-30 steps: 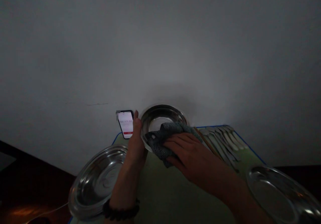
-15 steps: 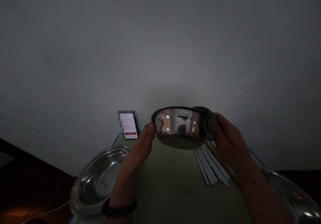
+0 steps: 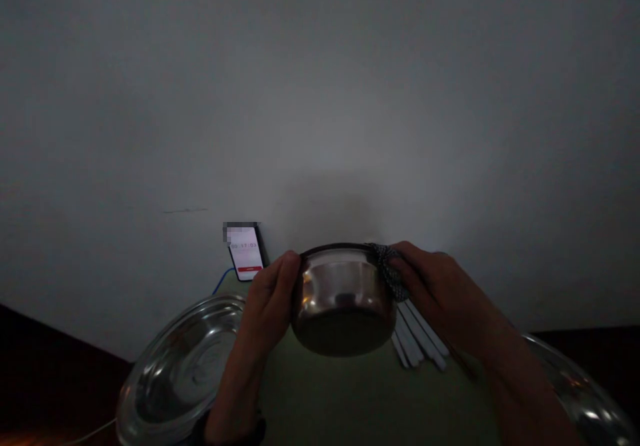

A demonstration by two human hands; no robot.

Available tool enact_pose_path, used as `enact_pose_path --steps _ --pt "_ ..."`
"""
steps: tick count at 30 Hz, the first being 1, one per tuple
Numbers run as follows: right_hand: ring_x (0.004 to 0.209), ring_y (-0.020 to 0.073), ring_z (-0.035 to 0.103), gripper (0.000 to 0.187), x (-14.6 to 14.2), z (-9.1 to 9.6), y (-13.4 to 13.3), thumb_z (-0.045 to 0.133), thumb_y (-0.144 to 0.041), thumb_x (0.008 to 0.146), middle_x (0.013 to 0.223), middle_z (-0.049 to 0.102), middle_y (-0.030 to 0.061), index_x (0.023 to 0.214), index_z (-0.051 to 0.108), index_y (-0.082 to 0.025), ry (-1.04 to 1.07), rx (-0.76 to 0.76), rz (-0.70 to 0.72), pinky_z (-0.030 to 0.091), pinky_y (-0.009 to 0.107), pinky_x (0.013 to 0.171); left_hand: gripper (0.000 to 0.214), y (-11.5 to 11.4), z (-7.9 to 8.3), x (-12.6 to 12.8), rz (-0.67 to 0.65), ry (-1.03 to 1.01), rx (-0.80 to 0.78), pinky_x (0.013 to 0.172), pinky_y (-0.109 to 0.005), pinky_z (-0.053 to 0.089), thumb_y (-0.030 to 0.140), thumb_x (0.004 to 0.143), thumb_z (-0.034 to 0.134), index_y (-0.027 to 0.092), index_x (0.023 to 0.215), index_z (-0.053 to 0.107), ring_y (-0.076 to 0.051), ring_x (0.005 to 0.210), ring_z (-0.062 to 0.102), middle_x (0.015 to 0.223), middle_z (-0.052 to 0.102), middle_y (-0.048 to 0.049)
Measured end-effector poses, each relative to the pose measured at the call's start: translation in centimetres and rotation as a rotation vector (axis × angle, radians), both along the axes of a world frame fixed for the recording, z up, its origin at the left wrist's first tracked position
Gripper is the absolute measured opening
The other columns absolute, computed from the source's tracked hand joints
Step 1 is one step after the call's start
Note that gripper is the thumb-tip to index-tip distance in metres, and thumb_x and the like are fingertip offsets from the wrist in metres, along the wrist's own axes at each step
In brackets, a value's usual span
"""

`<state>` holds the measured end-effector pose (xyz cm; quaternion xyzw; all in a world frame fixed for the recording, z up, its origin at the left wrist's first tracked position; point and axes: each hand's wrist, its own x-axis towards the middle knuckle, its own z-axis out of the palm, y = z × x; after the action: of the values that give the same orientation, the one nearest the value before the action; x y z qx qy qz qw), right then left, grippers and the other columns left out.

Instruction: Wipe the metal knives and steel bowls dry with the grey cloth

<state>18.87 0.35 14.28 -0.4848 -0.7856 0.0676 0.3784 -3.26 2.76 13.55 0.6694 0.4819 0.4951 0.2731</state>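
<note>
A shiny metal bowl (image 3: pixel 343 293) is held up over the green table, tilted so that its outer wall and dark underside face me. My left hand (image 3: pixel 273 296) grips its left side, thumb near the rim. On the right side, my right hand (image 3: pixel 430 279) presses a dark patterned cloth (image 3: pixel 393 273) against the rim and wall. The inside of the bowl is hidden from me. Beneath my right hand lie several white-handled utensils (image 3: pixel 417 339), their far ends covered by the bowl and hand.
A large metal basin (image 3: pixel 135 393) stands at the table's left, and another basin (image 3: pixel 580 379) is partly in view at the right. A lit phone (image 3: pixel 246 253) leans on the grey wall (image 3: pixel 340 99) behind the green table (image 3: pixel 320 399).
The bowl has come lower and closer to me, tipped so more of its underside shows. Both hands moved with it, and the cloth shifted left along with the right hand.
</note>
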Motion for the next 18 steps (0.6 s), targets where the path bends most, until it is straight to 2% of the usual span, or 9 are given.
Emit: enact_pose_path --steps 5,8,10,13,16,18 --pt "0.075 0.0170 0.063 0.027 -1.5 -0.8 0.0 0.032 -0.028 0.095 0.085 0.068 0.0047 0.091 0.058 -0.022 -0.113 -0.054 0.085 0.045 0.030 0.066 0.040 -0.9 1.0 0.2 -0.210 0.378 0.026 0.047 -0.023 0.029 0.038 0.092 0.036 0.020 0.058 0.043 -0.009 0.046 0.041 0.050 0.043 0.0051" --pt "0.076 0.0168 0.062 0.028 -2.4 -1.4 0.6 0.032 -0.029 0.095 0.086 0.067 0.0049 0.088 0.058 -0.021 -0.124 -0.121 0.129 0.045 0.030 0.068 0.036 -0.9 1.0 0.7 -0.234 0.481 -0.010 0.049 -0.024 0.030 0.038 0.091 0.040 0.020 0.061 0.050 -0.010 0.047 0.046 0.051 0.050 0.0045" --pt "0.079 0.0167 0.061 0.027 -2.4 -1.8 1.2 0.033 -0.030 0.095 0.086 0.067 0.0047 0.090 0.057 -0.020 -0.076 -0.132 0.140 0.044 0.030 0.071 0.035 -0.6 0.7 0.8 -0.202 0.414 -0.043 0.050 -0.023 0.033 0.040 0.091 0.040 0.020 0.064 0.054 -0.012 0.052 0.050 0.055 0.055 0.0034" --pt "0.072 0.0152 0.058 0.026 -1.3 -2.1 2.0 0.034 -0.034 0.094 0.077 0.064 0.0025 0.087 0.054 -0.020 0.107 -0.124 0.068 0.043 0.028 0.067 0.033 0.1 0.1 0.3 -0.134 0.165 -0.062 0.058 -0.023 0.040 0.044 0.089 0.041 0.022 0.075 0.060 -0.014 0.064 0.054 0.067 0.060 0.0015" --pt "0.068 0.0135 0.055 0.030 -0.2 -2.1 2.4 0.033 -0.039 0.093 0.072 0.060 0.0005 0.079 0.052 -0.020 0.399 -0.088 -0.058 0.043 0.025 0.063 0.037 0.6 -0.4 0.0 -0.071 -0.122 -0.121 0.059 -0.025 0.042 0.051 0.086 0.043 0.021 0.068 0.057 -0.015 0.062 0.051 0.064 0.057 0.0011" --pt "0.070 0.0128 0.055 0.030 0.0 -1.9 2.4 0.033 -0.040 0.094 0.074 0.059 0.0000 0.079 0.051 -0.020 0.505 -0.067 -0.078 0.044 0.023 0.065 0.041 0.7 -0.4 0.2 0.029 -0.237 -0.139 0.055 -0.025 0.042 0.054 0.084 0.042 0.021 0.061 0.051 -0.014 0.056 0.046 0.057 0.051 0.0021"
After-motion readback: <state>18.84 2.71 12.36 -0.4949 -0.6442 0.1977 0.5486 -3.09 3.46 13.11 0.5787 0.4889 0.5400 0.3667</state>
